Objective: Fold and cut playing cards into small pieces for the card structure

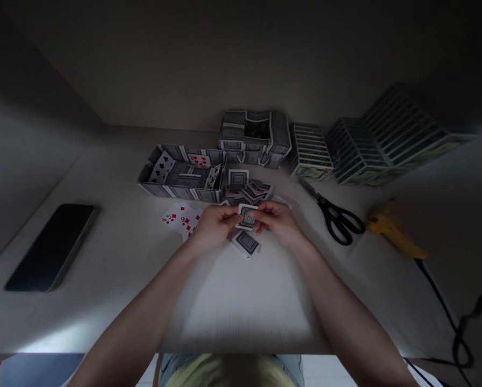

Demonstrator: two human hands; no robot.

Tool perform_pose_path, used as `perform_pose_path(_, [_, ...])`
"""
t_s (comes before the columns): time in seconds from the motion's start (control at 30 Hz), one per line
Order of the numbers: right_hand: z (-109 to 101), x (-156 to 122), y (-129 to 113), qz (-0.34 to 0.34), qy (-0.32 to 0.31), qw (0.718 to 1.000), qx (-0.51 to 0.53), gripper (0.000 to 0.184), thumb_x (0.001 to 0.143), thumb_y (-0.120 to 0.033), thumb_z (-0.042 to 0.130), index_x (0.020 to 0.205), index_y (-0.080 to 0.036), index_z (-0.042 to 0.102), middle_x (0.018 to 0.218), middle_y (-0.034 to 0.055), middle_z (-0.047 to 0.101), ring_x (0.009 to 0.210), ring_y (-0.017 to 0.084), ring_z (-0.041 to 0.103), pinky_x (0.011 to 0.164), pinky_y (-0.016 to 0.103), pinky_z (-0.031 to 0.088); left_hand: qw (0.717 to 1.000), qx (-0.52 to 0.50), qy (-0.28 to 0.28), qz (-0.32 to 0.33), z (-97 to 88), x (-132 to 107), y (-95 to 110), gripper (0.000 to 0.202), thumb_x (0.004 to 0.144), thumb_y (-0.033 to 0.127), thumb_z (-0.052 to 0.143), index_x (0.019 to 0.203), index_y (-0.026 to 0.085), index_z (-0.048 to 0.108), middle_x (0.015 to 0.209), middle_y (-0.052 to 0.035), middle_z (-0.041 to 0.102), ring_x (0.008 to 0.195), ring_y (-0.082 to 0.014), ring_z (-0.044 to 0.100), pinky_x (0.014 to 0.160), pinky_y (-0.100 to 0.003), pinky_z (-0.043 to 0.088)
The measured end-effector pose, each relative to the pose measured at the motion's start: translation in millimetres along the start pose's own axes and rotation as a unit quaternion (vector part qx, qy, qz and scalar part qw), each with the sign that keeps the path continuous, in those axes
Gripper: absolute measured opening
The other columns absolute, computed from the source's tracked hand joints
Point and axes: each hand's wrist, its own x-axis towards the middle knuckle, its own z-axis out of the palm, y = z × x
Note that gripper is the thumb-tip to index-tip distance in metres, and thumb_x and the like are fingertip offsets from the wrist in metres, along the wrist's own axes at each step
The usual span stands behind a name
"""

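Note:
My left hand [215, 221] and my right hand [278, 221] meet over the middle of the table [241, 301], both pinching one small piece of playing card [247, 216], patterned back up. Another cut card piece [247, 243] lies on the table just below my hands. A loose pile of card pieces [246, 189] sits right behind them. Face-up red cards [182, 219] lie beside my left hand. A long open box built from cards [182, 174] stands behind, with a taller card-built box [254, 135] further back.
Black-handled scissors [335, 215] lie to the right of my right hand, and a yellow glue gun [394, 234] with a black cord lies beyond them. Rows of card packs [369, 145] stand at the back right. A dark phone [51, 246] rests at the left.

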Motion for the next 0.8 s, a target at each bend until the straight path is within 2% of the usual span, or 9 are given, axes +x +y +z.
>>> perform_pose_path(0.37, [-3.5,-0.2,-1.6,0.025,-0.023,0.999,0.002,0.032,0.048,-0.035,0.078,0.060,-0.016,0.055,0.043,-0.0047,0.058,0.035,0.011,0.054,0.035,0.020,0.046,0.999,-0.010,-0.028,-0.014,-3.3,-0.8,2.1,0.026,0.074,0.025,0.054,0.094,0.018,0.069,0.081,0.0009,0.069,0.073,-0.0144,0.059,0.073,-0.026,0.045])
perform_pose_path(0.6, [-4.4,-1.1,-1.9,0.028,-0.041,0.999,-0.009,0.032,0.049,-0.035,0.077,0.060,-0.015,0.054,0.042,-0.0035,0.059,0.034,0.010,0.054,0.033,0.018,0.044,0.999,-0.029,-0.026,-0.023,-2.3,0.4,-1.1,0.024,0.073,0.023,0.055,0.091,0.018,0.070,0.074,0.0013,0.066,0.068,-0.0124,0.056,0.068,-0.024,0.043])
perform_pose_path(0.8, [-2.4,-1.5,-1.5,0.021,-0.028,0.999,-0.018,0.032,0.050,-0.035,0.077,0.060,-0.016,0.054,0.041,-0.0043,0.058,0.034,0.010,0.054,0.034,0.020,0.044,0.999,-0.029,-0.027,-0.028,-2.5,0.6,-0.5,0.023,0.073,0.022,0.055,0.090,0.018,0.070,0.071,0.0018,0.064,0.066,-0.0118,0.055,0.067,-0.023,0.042])
